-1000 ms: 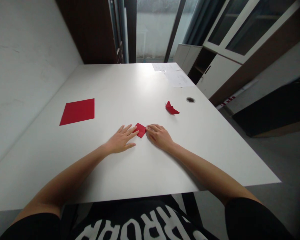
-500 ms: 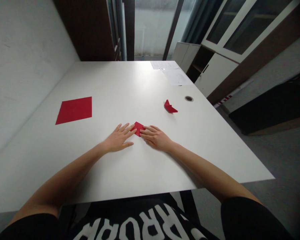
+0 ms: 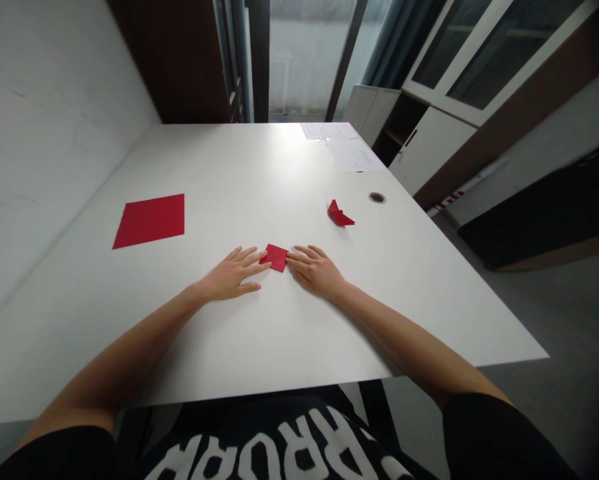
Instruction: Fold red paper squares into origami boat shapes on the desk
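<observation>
Folded red paper (image 3: pixel 278 258) looks partway done tbh; left hand (image 3: pixel 229 276) splayed onto one side, right hand (image 3: pixel 317 271) loosely curled opposite, grip unclear; bigger red sheet (image 3: pixel 152 221) not folded yet.

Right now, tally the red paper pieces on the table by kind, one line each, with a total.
Large flat sheet: 1
Small flat piece at the fingertips of both hands: 1
Folded piece with raised points: 1
Total: 3
</observation>
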{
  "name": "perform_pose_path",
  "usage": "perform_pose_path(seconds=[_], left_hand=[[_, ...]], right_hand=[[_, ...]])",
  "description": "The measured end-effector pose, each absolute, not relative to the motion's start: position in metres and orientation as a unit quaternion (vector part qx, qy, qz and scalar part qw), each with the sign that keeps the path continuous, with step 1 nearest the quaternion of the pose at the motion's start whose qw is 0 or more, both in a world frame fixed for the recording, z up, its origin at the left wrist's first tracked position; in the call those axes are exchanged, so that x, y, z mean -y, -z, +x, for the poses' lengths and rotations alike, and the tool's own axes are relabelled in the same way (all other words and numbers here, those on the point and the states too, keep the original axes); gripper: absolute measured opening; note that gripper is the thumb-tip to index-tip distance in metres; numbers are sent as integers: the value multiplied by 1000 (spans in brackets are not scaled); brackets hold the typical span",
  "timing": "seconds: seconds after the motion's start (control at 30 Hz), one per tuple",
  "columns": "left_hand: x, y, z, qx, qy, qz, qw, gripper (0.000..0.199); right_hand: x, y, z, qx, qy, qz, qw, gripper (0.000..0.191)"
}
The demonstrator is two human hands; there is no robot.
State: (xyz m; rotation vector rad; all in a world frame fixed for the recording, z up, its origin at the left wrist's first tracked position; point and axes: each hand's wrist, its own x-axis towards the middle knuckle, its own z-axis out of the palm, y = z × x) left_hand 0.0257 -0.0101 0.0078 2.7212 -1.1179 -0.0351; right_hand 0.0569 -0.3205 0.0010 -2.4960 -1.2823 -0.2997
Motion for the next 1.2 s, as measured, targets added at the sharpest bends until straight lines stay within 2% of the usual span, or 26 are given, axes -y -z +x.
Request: perform_pose_path(seconds=[0.13,0.57,0.8,0.97,1.07,1.2], left_hand=[[12,-8,25,375,10,921,108,60],[-5,-9,41,380,17,915,133,46],[-5,-6,45,367,17,913,178,43],[-7,-1,49,369,-19,907,201,39],[-3,-1,46,357,-65,912,191,37],[10,-6,37,328,-95,927,154,37]], right_hand=[[317,-1,53,498,91,-845,176,37],[325,6,67,454,97,-867,182,41],[322,6,71,410,105,-868,262,42],[313,1,76,398,55,-849,342,40],[304,-3,76,414,32,-828,378,40],[294,-2,77,445,30,-809,382,41]])
